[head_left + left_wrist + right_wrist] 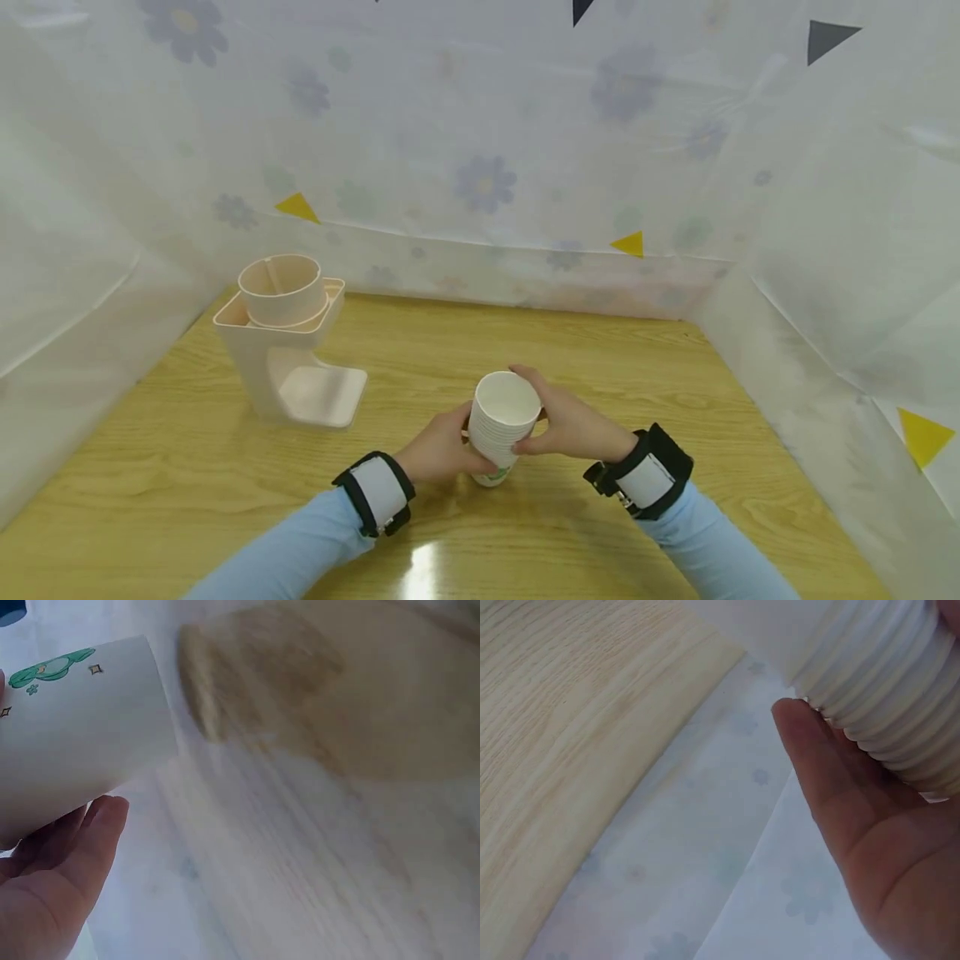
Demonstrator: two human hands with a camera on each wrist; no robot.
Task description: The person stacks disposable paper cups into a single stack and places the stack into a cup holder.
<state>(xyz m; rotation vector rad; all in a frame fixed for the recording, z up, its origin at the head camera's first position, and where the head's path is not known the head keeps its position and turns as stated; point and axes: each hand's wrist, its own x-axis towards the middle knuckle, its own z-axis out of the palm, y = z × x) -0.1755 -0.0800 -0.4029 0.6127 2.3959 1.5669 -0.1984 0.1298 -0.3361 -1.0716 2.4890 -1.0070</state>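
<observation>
A stack of white paper cups (497,429) is held tilted over the table, its open mouth facing up toward the head camera. My left hand (441,448) grips the lower left side of the stack. From the right, my right hand (573,423) holds it near the nested rims. Up close in the left wrist view, the outer paper cup (90,735) carries a green cartoon print, with the left hand (64,889) against its side. Ridged cup rims (889,690) lie along the thumb of the right hand (877,832) in the right wrist view.
A beige plastic stand (258,371) with a round open cylinder (283,292) on top and a flat foot stands at the left of the wooden table (637,358). White flower-patterned sheeting (487,242) encloses the table at the back and sides.
</observation>
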